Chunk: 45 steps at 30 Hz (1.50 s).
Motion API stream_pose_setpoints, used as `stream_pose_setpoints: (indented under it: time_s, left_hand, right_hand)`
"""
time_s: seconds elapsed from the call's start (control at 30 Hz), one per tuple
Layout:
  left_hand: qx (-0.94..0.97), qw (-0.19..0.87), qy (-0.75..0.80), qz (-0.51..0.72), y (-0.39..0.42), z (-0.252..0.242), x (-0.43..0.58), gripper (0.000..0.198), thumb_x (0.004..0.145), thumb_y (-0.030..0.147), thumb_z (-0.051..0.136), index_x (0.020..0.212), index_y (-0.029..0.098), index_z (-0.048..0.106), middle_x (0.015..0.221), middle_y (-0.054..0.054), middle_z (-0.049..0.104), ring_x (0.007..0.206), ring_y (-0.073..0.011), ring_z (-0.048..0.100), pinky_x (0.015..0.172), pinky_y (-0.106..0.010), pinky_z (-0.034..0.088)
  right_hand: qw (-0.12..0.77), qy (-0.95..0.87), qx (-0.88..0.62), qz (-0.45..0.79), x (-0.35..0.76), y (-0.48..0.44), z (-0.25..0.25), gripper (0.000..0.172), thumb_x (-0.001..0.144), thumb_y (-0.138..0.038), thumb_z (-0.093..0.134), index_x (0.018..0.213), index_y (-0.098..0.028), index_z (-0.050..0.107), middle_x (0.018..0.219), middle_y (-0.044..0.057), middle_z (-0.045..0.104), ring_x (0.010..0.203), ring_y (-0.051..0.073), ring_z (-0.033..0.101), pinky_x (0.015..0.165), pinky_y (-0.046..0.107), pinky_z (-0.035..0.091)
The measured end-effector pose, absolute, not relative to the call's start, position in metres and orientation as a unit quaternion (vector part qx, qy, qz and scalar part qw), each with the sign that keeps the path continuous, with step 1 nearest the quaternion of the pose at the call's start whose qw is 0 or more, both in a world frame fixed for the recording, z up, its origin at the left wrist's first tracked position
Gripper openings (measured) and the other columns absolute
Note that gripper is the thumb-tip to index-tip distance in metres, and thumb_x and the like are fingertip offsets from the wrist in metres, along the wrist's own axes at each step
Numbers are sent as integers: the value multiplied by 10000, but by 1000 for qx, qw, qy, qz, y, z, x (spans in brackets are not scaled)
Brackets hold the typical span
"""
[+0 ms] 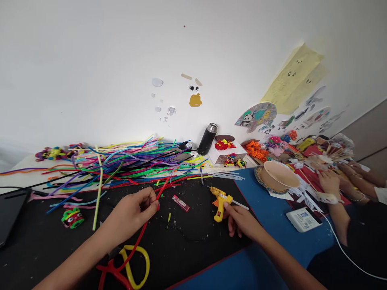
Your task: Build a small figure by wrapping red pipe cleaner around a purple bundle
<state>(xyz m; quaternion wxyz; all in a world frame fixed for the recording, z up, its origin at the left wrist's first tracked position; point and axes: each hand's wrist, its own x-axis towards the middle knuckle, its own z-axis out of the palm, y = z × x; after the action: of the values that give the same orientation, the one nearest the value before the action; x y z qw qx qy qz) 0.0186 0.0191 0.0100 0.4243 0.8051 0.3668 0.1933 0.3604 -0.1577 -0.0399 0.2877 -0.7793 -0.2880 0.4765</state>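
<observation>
My left hand (133, 211) is closed in a pinch on a red pipe cleaner (161, 189) that runs from the pile down past my wrist. My right hand (240, 220) rests on the black mat, fingers curled beside the handle of a yellow glue gun (220, 200) that lies on the mat; the fingertips touch or nearly touch it. Bent red and yellow pipe cleaner loops (133, 266) lie under my left forearm. A small pink lighter-like object (180, 202) lies between my hands.
A big pile of coloured pipe cleaners (121, 163) covers the table's back left. A black bottle (207, 139), a white box of small craft pieces (228, 155) and a paper bowl (278, 175) stand further right. Another person's hands (331, 183) work at the right, by a white device (302, 219).
</observation>
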Motion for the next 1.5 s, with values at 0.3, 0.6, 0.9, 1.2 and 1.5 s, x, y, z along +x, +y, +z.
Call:
stream_pose_setpoints:
  time_s: [0.3, 0.6, 0.9, 1.2, 1.5]
  left_hand:
    - [704, 607, 326, 169, 13, 17, 26, 451, 895, 648, 629, 799, 215, 547, 651, 74, 425, 579, -119, 365, 566, -254, 308]
    - [578, 726, 329, 176, -6, 2, 42, 508, 786, 674, 775, 796, 193, 610, 515, 91, 435, 501, -98, 321, 523, -246, 263]
    - [520, 776, 311, 175, -10, -10, 46, 506, 779, 646, 810, 749, 183, 608, 507, 77, 453, 494, -89, 314, 516, -244, 248]
    - [719, 497, 403, 272, 32, 19, 13, 550, 859, 710, 662, 667, 194, 655, 596, 26, 509, 572, -133, 411, 557, -258, 313]
    - [860, 262, 385, 207, 59, -1, -2, 367, 963, 444, 630, 1233, 229, 756, 1037, -86, 752, 1002, -287, 663, 907, -367, 487]
  right_hand:
    - [425, -315, -628, 570, 295, -159, -14, 590, 854, -738, 711, 935, -154, 682, 473, -84, 497, 351, 48, 309, 385, 209, 171]
    - [590, -276, -449, 612, 213, -89, -23, 450, 835, -578, 832, 932, -154, 718, 498, -76, 508, 377, 46, 311, 400, 221, 137]
    - [594, -234, -402, 656, 205, -75, -25, 392, 789, -492, 893, 846, -159, 696, 471, -97, 465, 366, 33, 278, 401, 209, 139]
    - [593, -268, -421, 632, 218, -55, -11, 365, 814, -488, 859, 837, -160, 703, 466, -108, 396, 391, 48, 278, 403, 208, 161]
    - [637, -275, -427, 580, 215, -13, -21, 364, 775, -497, 853, 798, -183, 670, 455, -108, 414, 365, 55, 309, 381, 203, 201]
